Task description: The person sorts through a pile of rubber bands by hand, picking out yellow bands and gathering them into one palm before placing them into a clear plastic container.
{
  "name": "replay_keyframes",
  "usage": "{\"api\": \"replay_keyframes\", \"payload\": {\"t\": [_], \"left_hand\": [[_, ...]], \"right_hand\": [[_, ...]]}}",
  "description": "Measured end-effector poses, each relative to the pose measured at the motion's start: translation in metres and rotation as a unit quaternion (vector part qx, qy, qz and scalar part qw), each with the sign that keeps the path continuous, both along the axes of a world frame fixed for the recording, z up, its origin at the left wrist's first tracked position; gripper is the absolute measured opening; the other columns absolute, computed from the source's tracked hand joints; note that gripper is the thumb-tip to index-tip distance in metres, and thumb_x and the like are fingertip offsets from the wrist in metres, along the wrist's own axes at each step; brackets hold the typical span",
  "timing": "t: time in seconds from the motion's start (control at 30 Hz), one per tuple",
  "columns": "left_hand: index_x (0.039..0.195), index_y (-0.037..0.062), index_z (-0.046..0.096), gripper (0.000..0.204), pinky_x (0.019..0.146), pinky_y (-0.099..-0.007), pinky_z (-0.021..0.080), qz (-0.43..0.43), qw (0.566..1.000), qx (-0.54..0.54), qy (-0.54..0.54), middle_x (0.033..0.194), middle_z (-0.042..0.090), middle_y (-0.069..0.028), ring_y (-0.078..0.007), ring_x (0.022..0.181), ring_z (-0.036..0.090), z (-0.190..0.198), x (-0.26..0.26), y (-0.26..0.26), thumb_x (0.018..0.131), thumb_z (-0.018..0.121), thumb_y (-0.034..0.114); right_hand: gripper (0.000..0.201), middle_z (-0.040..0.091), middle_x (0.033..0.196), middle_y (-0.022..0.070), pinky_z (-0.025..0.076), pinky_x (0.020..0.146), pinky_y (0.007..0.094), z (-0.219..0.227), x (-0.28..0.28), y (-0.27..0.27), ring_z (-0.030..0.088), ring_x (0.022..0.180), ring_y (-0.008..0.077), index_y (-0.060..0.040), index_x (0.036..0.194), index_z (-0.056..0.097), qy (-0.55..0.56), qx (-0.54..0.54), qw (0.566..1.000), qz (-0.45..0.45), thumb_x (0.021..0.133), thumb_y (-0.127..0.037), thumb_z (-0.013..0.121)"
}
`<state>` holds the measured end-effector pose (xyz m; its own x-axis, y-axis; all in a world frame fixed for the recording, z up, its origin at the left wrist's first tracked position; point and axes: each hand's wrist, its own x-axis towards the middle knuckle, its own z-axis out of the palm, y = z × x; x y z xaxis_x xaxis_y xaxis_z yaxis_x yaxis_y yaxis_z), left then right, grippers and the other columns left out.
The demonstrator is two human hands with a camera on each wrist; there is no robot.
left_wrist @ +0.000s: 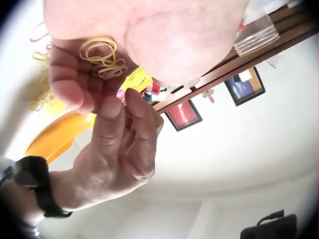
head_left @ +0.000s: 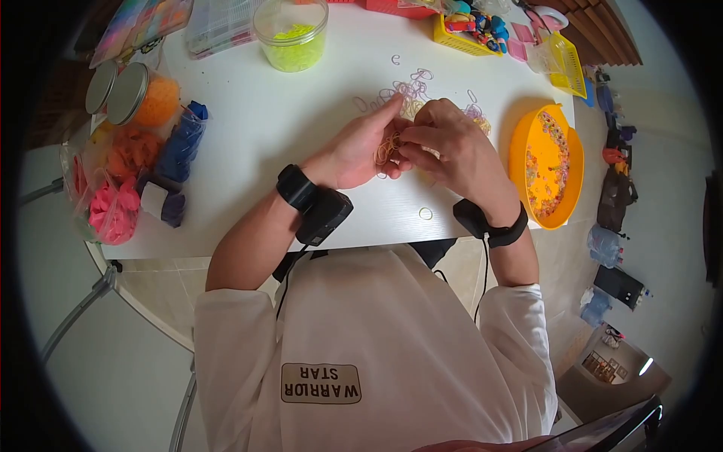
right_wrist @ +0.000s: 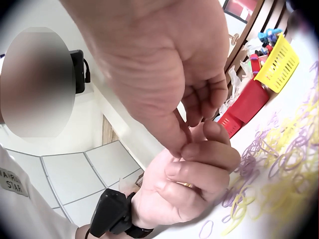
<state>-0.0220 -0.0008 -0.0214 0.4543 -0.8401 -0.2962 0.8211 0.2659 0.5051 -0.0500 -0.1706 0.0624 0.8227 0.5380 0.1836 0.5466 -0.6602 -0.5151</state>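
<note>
My left hand (head_left: 346, 154) is cupped palm up above the white table (head_left: 256, 203), holding a small bunch of yellowish rubber bands (left_wrist: 102, 57) in its palm and curled fingers. Against its fingertips come the thumb and bent fingers of my right hand (head_left: 463, 158), right beside the bunch. Whether the right fingertips pinch a band I cannot tell, as the fingers hide the spot. Beyond both hands a loose pile of purple and yellow rubber bands (right_wrist: 294, 154) spreads over the table. One single band (head_left: 425, 213) lies near the front edge.
At right stands an orange tray (head_left: 518, 154) with small colourful pieces. A tub of lime-green bits (head_left: 294, 53) and a clear divided case (head_left: 218, 26) are at the back. Lidded jars (head_left: 154, 98) and bagged coloured bundles (head_left: 117, 211) crowd the left; a yellow basket (head_left: 467, 45) stands back right.
</note>
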Motion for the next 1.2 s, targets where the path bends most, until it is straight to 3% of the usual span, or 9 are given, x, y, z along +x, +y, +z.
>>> {"api": "replay_keyframes", "payload": {"t": [0.2,0.3,0.6,0.8,0.9,1.0,1.1,1.2], "left_hand": [[0.115,0.0064,0.057,0.069,0.068,-0.0274,0.047,0.006,0.999,-0.036,-0.014,0.098,0.067,-0.0054,-0.0132,0.084,0.064,-0.006,-0.001,-0.005,0.099,0.024,0.064],[0.12,0.0048,0.055,0.072,0.075,-0.0311,0.052,0.001,0.999,-0.035,-0.002,0.103,0.066,-0.0065,-0.0153,0.093,0.065,0.0,-0.001,-0.004,0.098,0.023,0.065],[0.124,0.0026,0.052,0.075,0.079,-0.033,0.053,-0.005,0.998,-0.068,0.001,0.109,0.064,-0.0069,-0.0155,0.098,0.063,0.002,0.0,-0.002,0.096,0.026,0.068],[0.111,0.0082,0.057,0.057,0.074,-0.031,0.052,0.02,0.999,-0.031,0.005,0.102,0.064,-0.0087,-0.017,0.083,0.063,0.011,-0.002,-0.001,0.101,0.029,0.057],[0.089,0.0123,0.057,0.048,0.059,-0.0248,0.044,0.019,1.0,-0.012,-0.016,0.08,0.06,-0.0041,-0.0124,0.061,0.052,0.004,-0.003,-0.001,0.103,0.032,0.05],[0.069,0.0153,0.045,0.049,0.046,-0.0225,0.028,0.023,0.998,-0.044,0.032,0.059,0.04,0.0036,-0.008,0.049,0.032,0.001,0.007,0.008,0.103,0.035,0.048],[0.06,0.0175,0.03,0.053,0.043,-0.0233,0.018,0.098,0.993,-0.044,0.056,0.055,0.023,0.0065,-0.0067,0.047,0.019,0.009,0.015,0.016,0.102,0.038,0.048],[0.058,0.0189,0.026,0.054,0.044,-0.0243,0.016,0.147,0.987,-0.032,0.055,0.054,0.019,0.0069,-0.0072,0.047,0.016,0.017,0.021,0.024,0.102,0.039,0.048]], "right_hand": [[0.014,0.056,0.084,0.0076,0.049,0.074,0.0357,-0.014,0.005,-0.004,0.056,0.083,0.0245,-0.006,0.079,0.067,-0.017,-0.058,0.998,0.024,0.069,-0.013,0.073],[0.014,0.056,0.084,0.0077,0.049,0.075,0.0356,-0.016,0.006,-0.006,0.056,0.084,0.0248,-0.0054,0.079,0.067,0.004,-0.036,0.999,0.03,0.069,-0.012,0.074],[0.019,0.058,0.087,0.0084,0.05,0.073,0.0364,-0.011,0.007,-0.011,0.058,0.086,0.0266,-0.0044,0.084,0.068,0.053,0.003,0.999,0.004,0.07,-0.013,0.076],[0.016,0.064,0.095,0.0083,0.051,0.074,0.0353,-0.004,0.005,-0.019,0.063,0.086,0.0267,-0.0035,0.093,0.069,0.12,0.077,0.989,-0.046,0.079,-0.01,0.071],[0.014,0.065,0.094,0.0095,0.052,0.074,0.0343,0.0,0.01,-0.028,0.065,0.083,0.0256,-0.0029,0.094,0.069,0.091,0.116,0.987,-0.064,0.081,-0.009,0.069],[0.014,0.067,0.091,0.0105,0.052,0.071,0.0341,0.002,0.018,-0.045,0.066,0.08,0.0262,-0.0026,0.095,0.069,0.055,0.059,0.987,-0.136,0.082,-0.008,0.068],[0.013,0.068,0.09,0.011,0.053,0.069,0.0346,-0.01,0.026,-0.063,0.067,0.077,0.0271,-0.0022,0.096,0.068,0.024,-0.009,0.983,-0.179,0.084,-0.008,0.066],[0.015,0.068,0.091,0.0122,0.053,0.069,0.0357,-0.018,0.028,-0.07,0.068,0.077,0.0294,-0.0024,0.097,0.067,0.016,-0.042,0.98,-0.192,0.084,-0.008,0.065]]}}
